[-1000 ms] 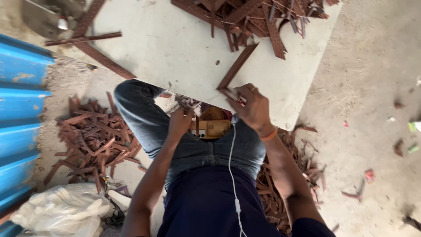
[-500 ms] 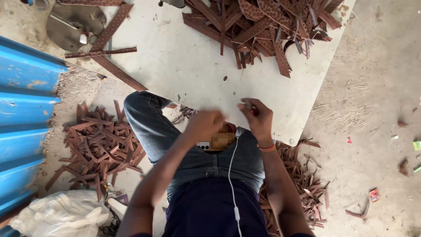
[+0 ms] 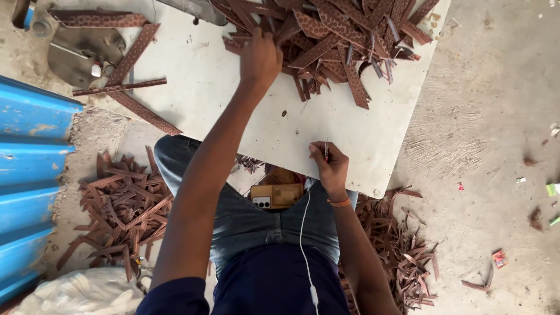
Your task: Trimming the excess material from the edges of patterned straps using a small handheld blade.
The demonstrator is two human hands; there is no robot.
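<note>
My left hand reaches far forward onto the pile of brown patterned strips on the white board, its fingers closed around strips at the pile's near left edge. At the board's near edge my right hand pinches a small thin metal tool, held upright. An orange band sits on that wrist. A phone in a tan case lies on my lap, with a white earphone cable running down from it.
Heaps of brown strip offcuts lie on the floor at left and right. Blue corrugated sheet stands at the left. Loose long strips and a metal tool lie at the far left. A white bag sits near left.
My left hand has left my lap and stretched out to the strip pile. The right hand has stayed near the board's edge. The view has tilted forward slightly.
</note>
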